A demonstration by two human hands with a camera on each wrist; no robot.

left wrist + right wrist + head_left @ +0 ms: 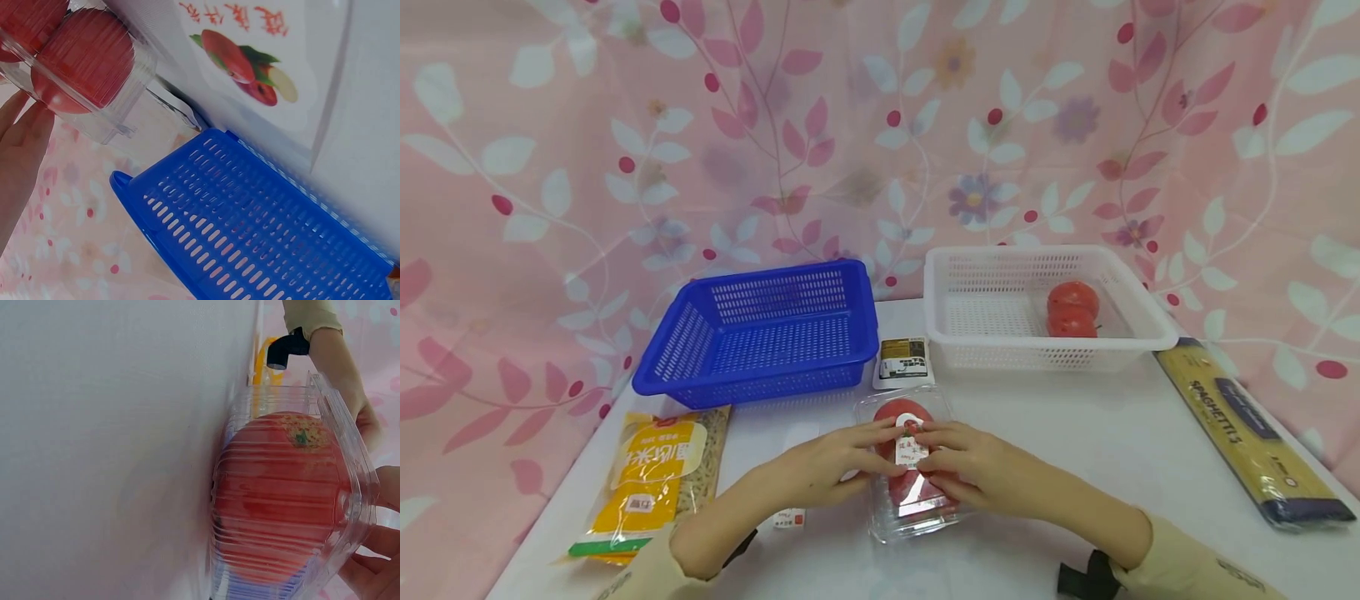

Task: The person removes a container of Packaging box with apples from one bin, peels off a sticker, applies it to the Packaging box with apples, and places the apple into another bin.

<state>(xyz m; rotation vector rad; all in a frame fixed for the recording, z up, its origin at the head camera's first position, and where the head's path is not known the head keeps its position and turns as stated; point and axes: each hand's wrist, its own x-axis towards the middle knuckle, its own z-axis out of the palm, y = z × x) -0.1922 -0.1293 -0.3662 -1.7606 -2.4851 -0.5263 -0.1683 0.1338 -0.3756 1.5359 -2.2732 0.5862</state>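
Observation:
A clear plastic clamshell box (913, 518) holding red tomatoes lies on the white table (1075, 467) at the front centre. Both hands rest on it. My left hand (842, 462) holds its left side, fingertips reaching the white label on the lid. My right hand (970, 467) grips the right side, fingers meeting the left hand's at the label. In the left wrist view, fingers (22, 150) lie along the box (87, 62). The right wrist view shows the box (281, 487) from the end, with fingers (369, 575) curled at the lid's edge.
An empty blue basket (760, 333) stands behind on the left. Behind right, a white basket (1045, 254) holds two tomatoes (1072, 308). A small packet (904, 360) lies between the baskets, a yellow noodle bag (647, 475) at left and a spaghetti pack (1247, 433) at right.

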